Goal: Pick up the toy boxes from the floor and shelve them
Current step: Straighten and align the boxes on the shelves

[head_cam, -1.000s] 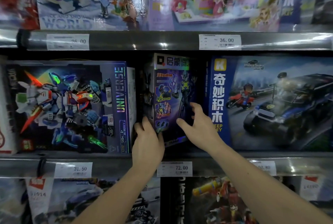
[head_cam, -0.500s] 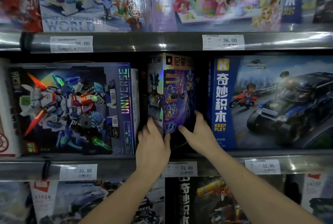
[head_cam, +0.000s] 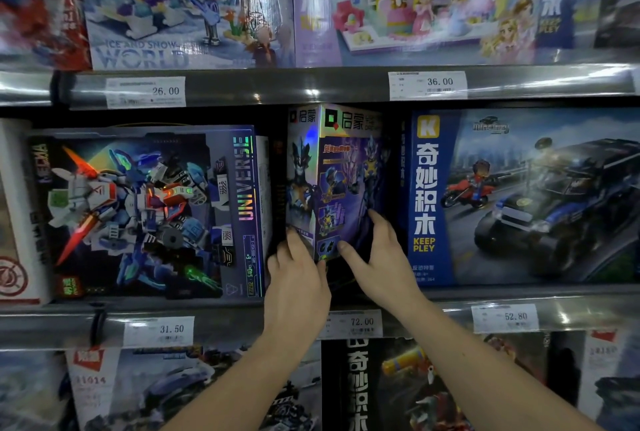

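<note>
Hands (head_cam: pixel 298 278) (head_cam: pixel 382 269) on purple toy box (head_cam: pixel 341 181)

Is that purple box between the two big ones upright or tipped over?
Upright, but turned corner-out: the purple box stands on end, two faces showing, left hand and right hand at its base.
</note>
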